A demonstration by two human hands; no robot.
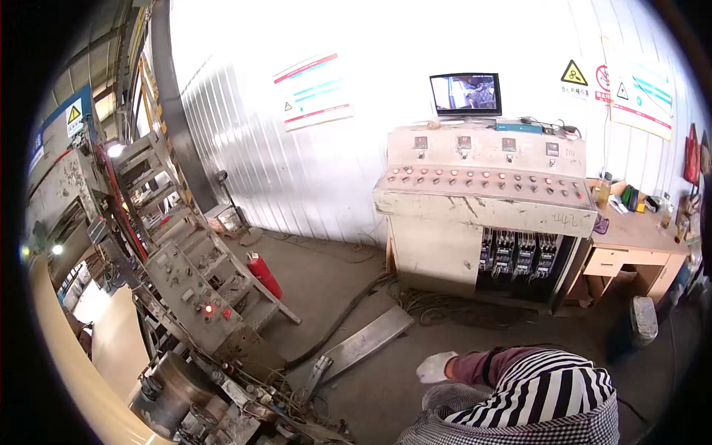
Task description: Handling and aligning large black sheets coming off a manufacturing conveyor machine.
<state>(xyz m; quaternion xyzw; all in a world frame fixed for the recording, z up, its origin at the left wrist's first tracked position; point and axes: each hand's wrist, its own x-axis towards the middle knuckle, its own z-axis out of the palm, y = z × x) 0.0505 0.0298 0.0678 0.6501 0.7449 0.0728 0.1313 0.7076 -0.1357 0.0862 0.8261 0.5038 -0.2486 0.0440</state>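
My right arm comes in at the lower right, in a black-and-white striped sleeve over a maroon one with a black band. At its end is my right hand [436, 367] in a white glove, held above the floor, a rounded shape whose fingers I cannot make out. Nothing shows sticking out of it. Checked cloth [519, 432] lies below the arm. Nearest to the hand, on its left, a flat metal plate [368, 343] lies on the floor. My left hand is outside the picture.
A control console [486, 204] with rows of buttons and an open wiring bay carries a monitor [466, 95]. Machinery with a button panel [185, 297], metal steps and a red cylinder [264, 275] stand left. Cables [460, 310] cross the floor. A desk [638, 237] stands right.
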